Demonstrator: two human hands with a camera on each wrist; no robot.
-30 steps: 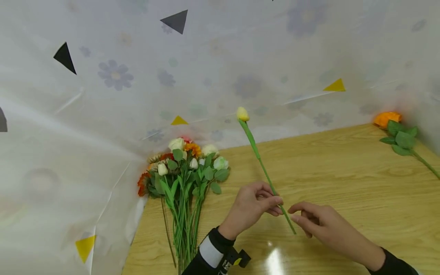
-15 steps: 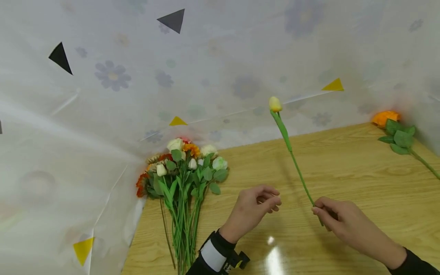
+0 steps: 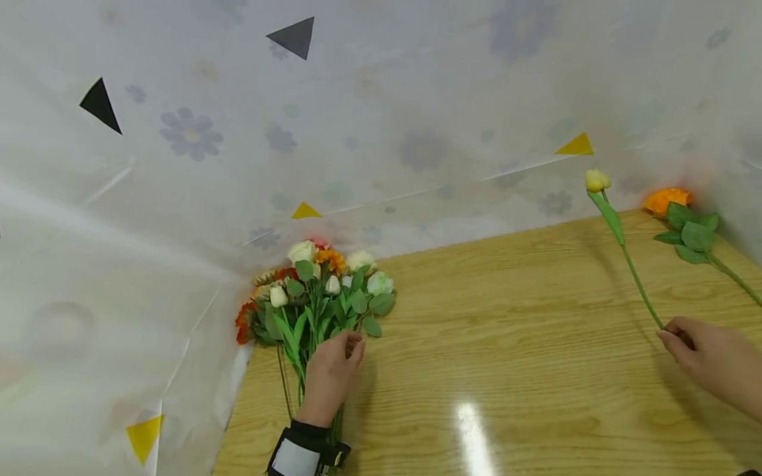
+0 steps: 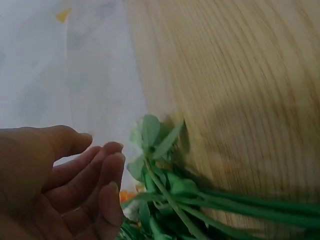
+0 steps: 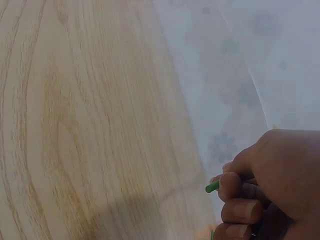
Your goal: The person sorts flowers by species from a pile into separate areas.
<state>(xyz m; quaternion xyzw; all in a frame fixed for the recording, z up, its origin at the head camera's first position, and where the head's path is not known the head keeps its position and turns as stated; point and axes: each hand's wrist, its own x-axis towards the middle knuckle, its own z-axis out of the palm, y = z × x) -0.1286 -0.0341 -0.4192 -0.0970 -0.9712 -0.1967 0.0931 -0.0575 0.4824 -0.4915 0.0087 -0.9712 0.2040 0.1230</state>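
Observation:
At the right, my right hand point(image 3: 714, 360) pinches the lower stem of a yellow tulip point(image 3: 598, 180), held tilted above the table. In the right wrist view the cut end of its green stem point(image 5: 212, 187) pokes out between thumb and finger. My left hand point(image 3: 331, 373) hovers over the stems of a pile of artificial flowers point(image 3: 315, 291) on the left. The left wrist view shows loosely bent fingers point(image 4: 111, 205) with a gap to the thumb and nothing between them, close to green leaves point(image 4: 151, 131). The pile mixes white, orange and red blooms.
An orange flower point(image 3: 668, 201) with green leaves lies at the table's far right. The wood-grain table point(image 3: 476, 311) meets a pale flower-printed sheet point(image 3: 417, 99) at its back and left edges. Yellow and dark triangles mark the sheet.
The tulip passed from my left hand to my right, which carried it rightward toward the orange flower. My left hand let go and moved left over the pile of flowers.

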